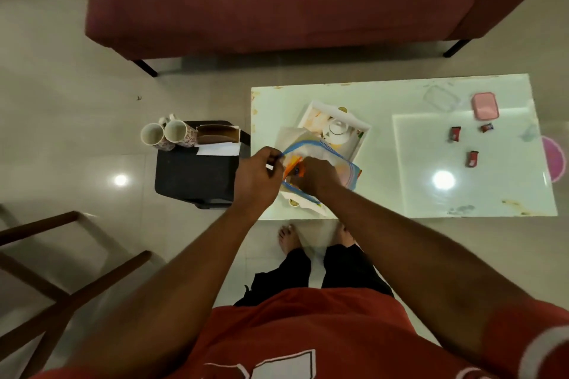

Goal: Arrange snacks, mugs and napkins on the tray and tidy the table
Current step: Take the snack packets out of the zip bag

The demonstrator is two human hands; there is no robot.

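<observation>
The glossy white rectangular table (385, 101) is carrying a white rectangular tray (357, 120) at its left, three small red-wrapped sweets (455, 134) and a pink plastic box (485, 105) far right.

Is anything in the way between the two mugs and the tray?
Yes. The napkin holder stands on the stool between the mugs and the tray. The left hand, the right hand and the zip bag cover the tray's near end.
</observation>
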